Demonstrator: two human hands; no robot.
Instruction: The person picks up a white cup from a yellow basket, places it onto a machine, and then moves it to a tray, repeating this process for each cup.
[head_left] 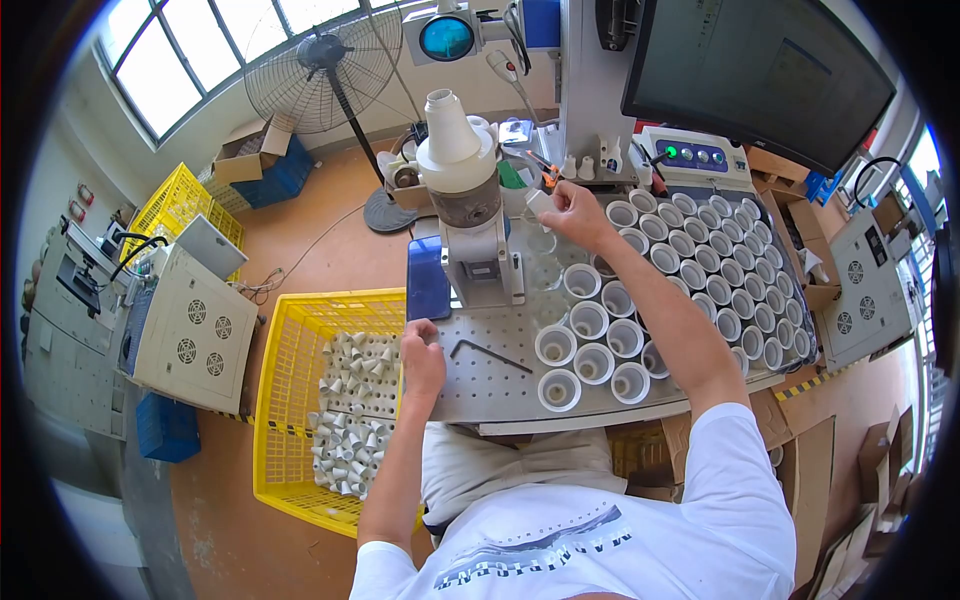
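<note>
My right hand pinches a small white cup above the back of the perforated metal table. Beneath and beside it stand clear cups and rows of white cups, their mouths facing up. To the left of that hand, a white stepped cone sits upright on a metal fixture. My left hand is at the table's left edge with its fingers curled in; whatever they hold, if anything, is hidden. Near it lie a black hex key and a blue flat case.
A yellow crate with many small white cups stands on the floor at the left. Above the table hang a lens head and a monitor. A control box sits behind the cups. A fan stands farther back.
</note>
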